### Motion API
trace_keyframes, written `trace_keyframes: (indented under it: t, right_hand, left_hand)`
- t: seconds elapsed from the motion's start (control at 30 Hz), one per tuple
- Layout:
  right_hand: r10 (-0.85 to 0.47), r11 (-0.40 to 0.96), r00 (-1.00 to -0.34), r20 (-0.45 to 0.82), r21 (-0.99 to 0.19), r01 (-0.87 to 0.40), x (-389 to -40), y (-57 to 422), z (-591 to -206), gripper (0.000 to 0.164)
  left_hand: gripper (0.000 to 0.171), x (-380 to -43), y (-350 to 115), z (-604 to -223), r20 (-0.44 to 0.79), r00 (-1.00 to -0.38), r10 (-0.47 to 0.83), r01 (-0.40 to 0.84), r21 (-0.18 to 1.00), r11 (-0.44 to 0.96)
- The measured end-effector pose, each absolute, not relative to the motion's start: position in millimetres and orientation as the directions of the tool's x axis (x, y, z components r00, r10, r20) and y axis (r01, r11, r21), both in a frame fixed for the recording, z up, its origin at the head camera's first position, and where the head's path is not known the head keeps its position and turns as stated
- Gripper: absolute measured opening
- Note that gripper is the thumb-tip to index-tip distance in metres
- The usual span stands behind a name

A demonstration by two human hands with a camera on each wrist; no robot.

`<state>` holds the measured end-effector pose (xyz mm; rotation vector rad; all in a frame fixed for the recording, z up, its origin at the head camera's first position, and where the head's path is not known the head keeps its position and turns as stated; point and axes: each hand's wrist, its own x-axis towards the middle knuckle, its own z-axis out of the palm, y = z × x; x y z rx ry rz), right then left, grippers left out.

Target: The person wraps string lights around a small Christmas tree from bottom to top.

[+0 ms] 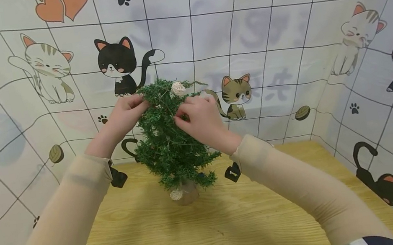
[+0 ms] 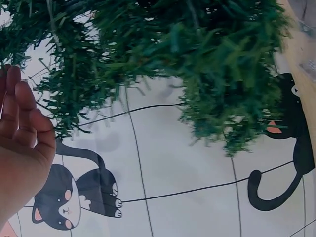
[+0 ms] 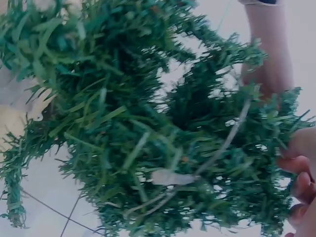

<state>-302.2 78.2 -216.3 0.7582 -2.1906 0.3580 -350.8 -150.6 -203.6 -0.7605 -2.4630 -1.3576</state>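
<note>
A small artificial Christmas tree [image 1: 169,143] with dense green needles stands upright on the table. My left hand [image 1: 129,109] reaches into its upper left side. In the left wrist view the left fingers [image 2: 23,101] are bent beside the needles; whether they pinch anything is hidden. My right hand [image 1: 201,119] is at the upper right of the tree, thumb and forefinger drawn together at a thin string-light wire. A clear bulb [image 3: 170,177] on this wire lies across the needles in the right wrist view. One white woven ball [image 1: 178,88] sits near the treetop.
Another white woven ball [image 1: 176,194] is low down, beside the tree's pale base [image 1: 188,197]. The wooden table [image 1: 206,239] runs back to a white gridded curtain [image 1: 176,36] printed with cartoon cats, which also closes in both sides.
</note>
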Motion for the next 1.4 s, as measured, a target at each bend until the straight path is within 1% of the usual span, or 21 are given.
trace_keyframes:
  t: [0.13, 0.33, 0.43, 0.57, 0.73, 0.9, 1.17, 1.4]
  right_hand:
    - [-0.424, 0.775, -0.535, 0.731, -0.011, -0.631, -296, 82, -216, 0.011]
    - [-0.46, 0.801, -0.616, 0.639, 0.0, -0.599, -299, 90, -219, 0.011]
    - [-0.487, 0.806, -0.615, 0.62, 0.048, -0.59, -303, 92, -223, 0.011]
    - [-0.502, 0.796, -0.565, 0.654, 0.095, -0.597, -305, 92, -230, 0.011]
    - [-0.487, 0.786, -0.484, 0.727, 0.124, -0.606, -311, 91, -234, 0.011]
    - [-0.499, 0.761, -0.414, 0.761, 0.157, -0.63, -311, 94, -234, 0.015]
    - [-0.507, 0.726, -0.351, 0.787, 0.171, -0.666, -305, 101, -234, 0.019]
    - [-0.499, 0.689, -0.287, 0.818, 0.173, -0.704, -300, 107, -237, 0.011]
  left_hand:
    - [0.037, -346, -154, -210, 0.397, -0.862, 0.316, 0.503, 0.754, 0.424]
    - [0.04, -343, -155, -215, 0.389, -0.876, 0.286, 0.479, 0.768, 0.425]
    - [0.037, -343, -153, -218, 0.395, -0.874, 0.283, 0.483, 0.765, 0.425]
    - [0.034, -343, -152, -220, 0.412, -0.867, 0.281, 0.497, 0.76, 0.418]
    - [0.038, -338, -153, -217, 0.437, -0.858, 0.268, 0.513, 0.738, 0.439]
    - [0.041, -333, -156, -214, 0.478, -0.842, 0.252, 0.538, 0.705, 0.461]
    - [0.04, -329, -164, -220, 0.524, -0.82, 0.229, 0.565, 0.678, 0.47]
    - [0.039, -326, -173, -231, 0.526, -0.827, 0.198, 0.555, 0.706, 0.44]
